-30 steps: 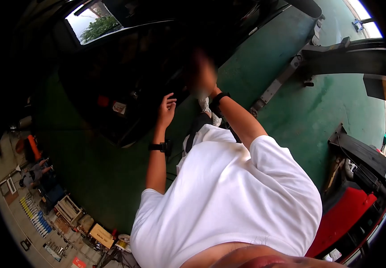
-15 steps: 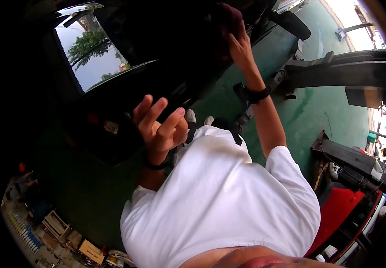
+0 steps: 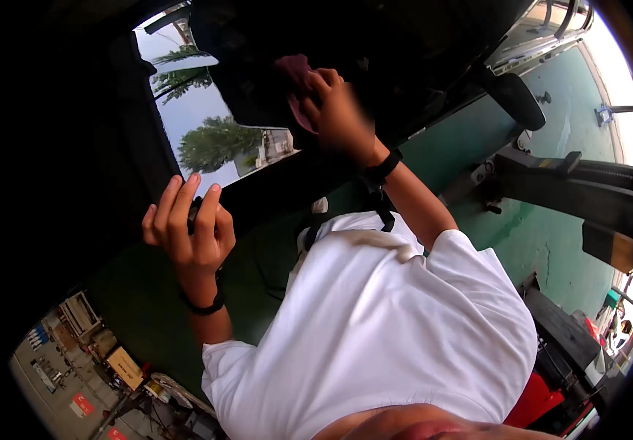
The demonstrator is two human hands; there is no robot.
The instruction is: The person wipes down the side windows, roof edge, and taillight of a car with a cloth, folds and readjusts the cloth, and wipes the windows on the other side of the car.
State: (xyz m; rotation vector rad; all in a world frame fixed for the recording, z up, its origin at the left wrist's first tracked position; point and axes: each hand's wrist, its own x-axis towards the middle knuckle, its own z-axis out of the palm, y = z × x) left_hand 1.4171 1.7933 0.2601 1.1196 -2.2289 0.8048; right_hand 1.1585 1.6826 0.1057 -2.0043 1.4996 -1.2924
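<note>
A dark car body (image 3: pixel 419 44) fills the upper view, mostly in deep shadow. A bright car window (image 3: pixel 184 110) shows trees and sky. My right hand (image 3: pixel 346 125) grips a maroon cloth (image 3: pixel 294 73) against or close over the dark surface right of the window; exact contact is hard to make out. Part of that hand is blurred. My left hand (image 3: pixel 192 224) is raised near the window's lower corner, its fingers stretched and apart, holding nothing visible. Whether its fingertips touch the car cannot be told.
A side mirror (image 3: pixel 518 103) sticks out at the upper right. On the green floor (image 3: pixel 573 257) stands a long dark metal beam (image 3: pixel 573 183). Boxes and tools lie at the lower left, among them a cardboard box (image 3: pixel 124 367). Something red (image 3: pixel 536 400) shows at lower right.
My right hand and the cloth have moved left and down, towards the window. My left hand has shifted left, its fingers straighter. The view has turned, showing the window farther right and lower.
</note>
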